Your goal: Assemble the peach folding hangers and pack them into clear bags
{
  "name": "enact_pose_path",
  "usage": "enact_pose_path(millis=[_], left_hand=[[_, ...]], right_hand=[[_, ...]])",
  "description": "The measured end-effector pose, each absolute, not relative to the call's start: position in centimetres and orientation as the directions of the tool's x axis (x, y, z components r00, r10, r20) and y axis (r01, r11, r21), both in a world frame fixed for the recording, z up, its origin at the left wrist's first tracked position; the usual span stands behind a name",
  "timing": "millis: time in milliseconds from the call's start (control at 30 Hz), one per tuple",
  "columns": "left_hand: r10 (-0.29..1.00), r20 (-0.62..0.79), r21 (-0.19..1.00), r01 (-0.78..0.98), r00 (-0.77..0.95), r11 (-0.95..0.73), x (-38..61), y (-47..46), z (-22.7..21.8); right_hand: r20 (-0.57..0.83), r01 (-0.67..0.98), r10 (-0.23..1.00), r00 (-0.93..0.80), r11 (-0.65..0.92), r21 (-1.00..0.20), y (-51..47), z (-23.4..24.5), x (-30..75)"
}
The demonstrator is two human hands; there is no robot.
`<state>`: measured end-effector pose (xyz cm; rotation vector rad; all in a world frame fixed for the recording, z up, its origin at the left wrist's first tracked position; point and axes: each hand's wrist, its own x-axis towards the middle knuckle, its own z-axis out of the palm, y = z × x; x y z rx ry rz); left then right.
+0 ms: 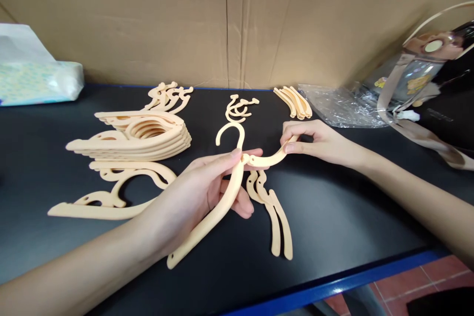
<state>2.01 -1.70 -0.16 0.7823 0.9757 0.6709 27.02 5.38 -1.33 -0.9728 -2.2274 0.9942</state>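
Observation:
A cream plastic folding hanger (pixel 226 197) is held up between both hands, its hook pointing away from me. My left hand (pixel 211 177) is closed around the middle, thumb near the base of the hook, with one long arm sloping down toward me. The shorter curved arm at the right is pinched at its end by my right hand (pixel 305 140). Below the joint, two loose hanger arms (pixel 276 222) lie side by side on the black table (pixel 333 217). Several hook pieces (pixel 239 108) lie just beyond the held hanger.
At the left lie a stack of folded hangers (pixel 159 140), another folded hanger (pixel 99 211) and several curved parts (pixel 170 96). More hanger arms (pixel 294 101) rest beside a clear plastic bag (pixel 340 106). A tissue pack (pixel 40 79) and a strapped bottle (pixel 403 76) stand at the sides; cardboard (pixel 148 24) rises behind.

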Motion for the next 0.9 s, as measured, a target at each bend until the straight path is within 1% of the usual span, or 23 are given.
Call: enact_pose_path(millis=[200,367,733,900], left_hand=[[0.763,-0.416,0.790,-0.219,0.494,0.572,2.14,-1.51,-0.40],[0.754,-0.377,0.801,-0.220,0.538,0.557,1.99,-1.48,-0.78],[0.836,-0.343,0.865,-0.203,0.428,0.458,2.13,-1.88,-0.33],[0.866,-0.332,0.876,-0.218,0.374,0.430,2.30,-1.98,-0.29]], right_hand=[[0.180,0.370,0.762,-0.622,0.488,-0.791,5.53,-1.53,27.21],[0.193,0.354,0.753,-0.629,0.498,-0.791,5.63,-1.52,27.21],[0.199,0.350,0.776,-0.599,0.478,-0.806,5.43,-1.55,27.03],[0.172,0.365,0.788,-0.591,0.452,-0.814,5.23,-1.45,26.79]])
